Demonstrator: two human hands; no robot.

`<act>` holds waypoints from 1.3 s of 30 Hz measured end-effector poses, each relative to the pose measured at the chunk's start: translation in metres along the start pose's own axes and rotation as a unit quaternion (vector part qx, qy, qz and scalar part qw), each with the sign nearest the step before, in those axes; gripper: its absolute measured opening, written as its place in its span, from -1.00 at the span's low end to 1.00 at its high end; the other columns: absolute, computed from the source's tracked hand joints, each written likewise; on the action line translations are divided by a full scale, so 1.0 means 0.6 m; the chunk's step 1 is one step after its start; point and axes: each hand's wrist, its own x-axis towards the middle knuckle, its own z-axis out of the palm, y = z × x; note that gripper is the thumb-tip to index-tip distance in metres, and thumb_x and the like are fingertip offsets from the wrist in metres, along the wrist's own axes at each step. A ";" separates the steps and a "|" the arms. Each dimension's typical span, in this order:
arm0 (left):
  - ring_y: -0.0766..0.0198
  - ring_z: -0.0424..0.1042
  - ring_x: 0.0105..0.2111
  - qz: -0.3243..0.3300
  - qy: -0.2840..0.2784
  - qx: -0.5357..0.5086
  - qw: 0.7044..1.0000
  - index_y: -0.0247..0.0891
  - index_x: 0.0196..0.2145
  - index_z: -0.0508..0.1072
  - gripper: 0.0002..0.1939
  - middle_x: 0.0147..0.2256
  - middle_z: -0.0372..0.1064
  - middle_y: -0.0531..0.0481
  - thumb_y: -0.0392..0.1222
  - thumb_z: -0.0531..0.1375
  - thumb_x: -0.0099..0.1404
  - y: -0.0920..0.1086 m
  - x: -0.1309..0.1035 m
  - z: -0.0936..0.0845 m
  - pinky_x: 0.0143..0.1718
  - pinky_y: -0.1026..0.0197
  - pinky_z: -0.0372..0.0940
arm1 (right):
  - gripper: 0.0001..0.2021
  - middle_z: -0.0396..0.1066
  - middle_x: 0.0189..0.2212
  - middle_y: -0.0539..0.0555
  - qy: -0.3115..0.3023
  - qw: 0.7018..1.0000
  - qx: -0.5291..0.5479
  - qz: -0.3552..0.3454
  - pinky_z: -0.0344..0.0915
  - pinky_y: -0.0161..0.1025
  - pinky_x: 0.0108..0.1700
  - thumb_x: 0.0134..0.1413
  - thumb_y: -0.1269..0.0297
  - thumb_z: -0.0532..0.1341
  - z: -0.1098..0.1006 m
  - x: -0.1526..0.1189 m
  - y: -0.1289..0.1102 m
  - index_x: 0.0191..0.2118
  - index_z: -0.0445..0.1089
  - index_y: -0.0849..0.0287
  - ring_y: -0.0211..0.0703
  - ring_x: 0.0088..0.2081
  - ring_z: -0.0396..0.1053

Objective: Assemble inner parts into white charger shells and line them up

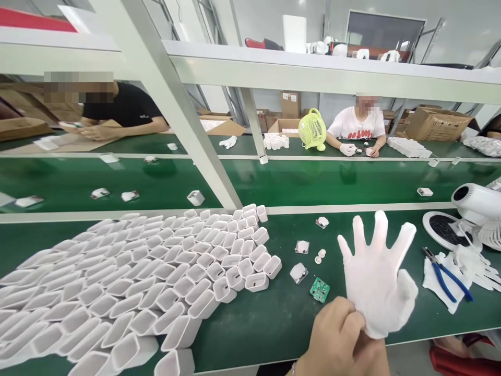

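Observation:
My right hand [371, 277] wears a white glove and is raised over the green table with its palm towards me. Its fingers are spread, with nothing in them. Bare and closed, my left hand [338, 334] pinches the glove's cuff at the right wrist. To the left of the hands lie a green circuit board [320, 290], two small round white pieces [318, 259] and several white parts on clear plates [299, 273]. Many open white housings [168, 271] stand packed together across the left side.
Blue-handled cutters [446, 274] rest on white gloves [477, 266] at right, near a white fan [475, 206]. Beyond a green conveyor [313, 183] sit two people, with a yellow-green fan [312, 129] between them. A slanting metal post [172, 99] crosses the view.

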 end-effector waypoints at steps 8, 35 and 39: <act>0.41 -0.05 -0.63 0.154 -0.075 -0.075 0.982 -0.29 -0.59 0.11 -0.70 -0.65 0.05 0.11 -0.45 -0.07 0.29 0.026 -0.033 0.040 -0.55 0.28 -0.07 | -0.42 -0.18 0.31 0.11 -0.118 0.768 -0.627 -0.060 0.28 0.20 0.02 0.25 0.24 -0.36 -0.058 -0.001 0.006 0.30 -0.71 -0.12 -0.01 0.22 0.12; 0.28 0.18 -0.40 -0.040 -0.317 0.011 0.947 -0.29 -0.40 0.28 -0.88 -0.41 0.26 0.01 -0.32 0.02 0.30 -0.040 0.003 -0.004 -0.34 0.16 0.03 | -0.64 0.26 0.09 0.18 0.032 0.848 -0.529 0.008 0.09 0.14 0.16 0.18 0.18 0.09 -0.243 -0.047 -0.085 0.06 0.36 0.09 0.04 0.14 0.20; 0.23 0.17 -0.30 -0.042 -0.387 0.037 0.920 -0.29 -0.37 0.31 -0.93 -0.32 0.27 -0.01 -0.37 0.06 0.27 -0.064 0.016 -0.014 -0.29 0.15 0.02 | -0.75 0.24 0.10 0.12 -0.076 0.765 -0.632 0.100 0.09 0.09 0.19 0.14 0.17 0.15 -0.293 -0.083 -0.079 -0.10 0.44 0.07 -0.02 0.13 0.19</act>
